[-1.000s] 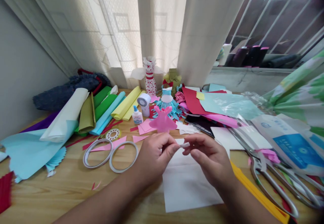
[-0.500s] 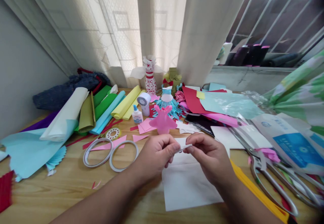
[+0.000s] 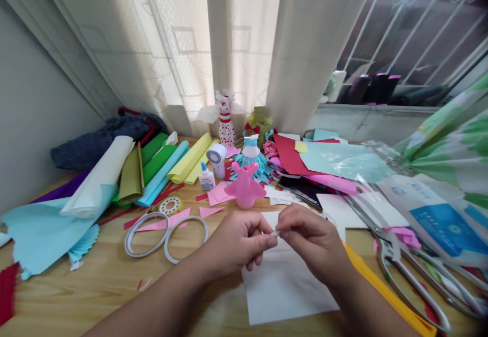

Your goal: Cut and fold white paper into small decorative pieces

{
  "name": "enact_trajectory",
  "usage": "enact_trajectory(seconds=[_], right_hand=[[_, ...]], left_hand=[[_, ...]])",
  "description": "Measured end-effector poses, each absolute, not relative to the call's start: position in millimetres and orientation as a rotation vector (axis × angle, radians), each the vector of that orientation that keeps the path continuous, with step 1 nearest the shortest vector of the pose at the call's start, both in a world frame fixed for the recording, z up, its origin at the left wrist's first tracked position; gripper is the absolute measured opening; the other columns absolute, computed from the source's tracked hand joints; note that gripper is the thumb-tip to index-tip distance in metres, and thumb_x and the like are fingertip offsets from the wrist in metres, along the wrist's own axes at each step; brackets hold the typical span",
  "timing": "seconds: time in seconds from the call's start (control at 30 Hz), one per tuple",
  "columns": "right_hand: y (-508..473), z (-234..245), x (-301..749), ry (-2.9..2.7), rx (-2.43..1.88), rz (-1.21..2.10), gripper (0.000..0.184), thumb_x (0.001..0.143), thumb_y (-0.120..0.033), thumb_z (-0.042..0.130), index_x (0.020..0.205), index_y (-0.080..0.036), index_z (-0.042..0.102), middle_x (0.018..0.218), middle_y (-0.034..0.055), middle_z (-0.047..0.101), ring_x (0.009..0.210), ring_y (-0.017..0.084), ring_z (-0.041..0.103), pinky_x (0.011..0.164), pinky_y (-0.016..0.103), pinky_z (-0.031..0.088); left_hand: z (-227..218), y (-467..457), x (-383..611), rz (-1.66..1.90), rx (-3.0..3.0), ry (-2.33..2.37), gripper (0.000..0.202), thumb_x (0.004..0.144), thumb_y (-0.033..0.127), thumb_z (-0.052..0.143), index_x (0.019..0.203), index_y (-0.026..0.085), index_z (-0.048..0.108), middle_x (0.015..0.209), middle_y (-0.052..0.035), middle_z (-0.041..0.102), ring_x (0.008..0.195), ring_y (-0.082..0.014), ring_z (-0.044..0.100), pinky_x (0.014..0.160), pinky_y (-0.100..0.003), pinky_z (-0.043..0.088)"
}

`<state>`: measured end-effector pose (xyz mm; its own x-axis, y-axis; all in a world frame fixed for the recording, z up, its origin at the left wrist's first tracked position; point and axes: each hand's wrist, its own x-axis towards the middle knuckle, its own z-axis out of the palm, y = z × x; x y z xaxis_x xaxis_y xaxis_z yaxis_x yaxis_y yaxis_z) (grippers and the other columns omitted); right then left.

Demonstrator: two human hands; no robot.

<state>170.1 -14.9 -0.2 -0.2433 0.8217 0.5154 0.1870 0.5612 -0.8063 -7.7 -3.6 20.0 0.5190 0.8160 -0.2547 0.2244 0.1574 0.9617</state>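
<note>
"Where's the paper strip (image 3: 275,233)?"

"Above the sheet (image 3: 290,296), pinched by the left hand (image 3: 240,240) and right hand (image 3: 314,240)."

"How's it handle?"

"Light, flimsy. Hold it lightly, near the ends."

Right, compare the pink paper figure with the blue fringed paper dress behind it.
The pink paper figure is a single colour, while the blue fringed paper dress pairs a white top with a turquoise skirt. The pink figure's surface is smooth; the blue dress's skirt is cut into fringe. The pink figure stands nearer the viewer, overlapping the blue dress. Both are handmade paper figures standing on the wooden table.
</note>
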Motion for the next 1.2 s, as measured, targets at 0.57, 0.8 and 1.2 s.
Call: enact_trajectory(seconds=[0.57,0.8,1.2], right_hand=[[-14.8,3.4,166.5,-1.768,-0.752,0.812,0.017,0.08,-0.01,0.054,0.068,-0.021,0.061,0.065,0.0009,0.057,0.064,0.015,0.055,0.062,0.029,0.045],[-15.2,2.6,165.0,-1.743,-0.78,0.766,0.017,0.081,-0.011,0.052,0.07,-0.021,0.059,0.067,0.0009,0.055,0.067,0.015,0.054,0.062,0.029,0.043],[-14.1,0.8,167.4,-1.767,-0.685,0.808,0.022,0.077,-0.003,0.051,0.072,-0.022,0.06,0.068,0.0001,0.057,0.066,0.015,0.055,0.063,0.029,0.044]], left_hand=[[12.6,1.1,-7.4,0.568,1.262,0.788,0.04,0.073,0.052,0.061,0.067,0.013,0.055,0.054,-0.002,0.061,0.044,-0.0101,0.053,0.047,-0.021,0.04],[9.8,2.4,-7.5,0.656,1.42,0.788,0.027,0.072,0.039,0.066,0.075,0.012,0.063,0.069,0.0003,0.054,0.064,-0.0117,0.047,0.061,-0.023,0.035],[10.9,-5.5,-3.3,0.63,1.104,0.672,0.026,0.07,0.035,0.067,0.065,0.014,0.054,0.048,0.0016,0.057,0.045,-0.0098,0.049,0.058,-0.025,0.037]])
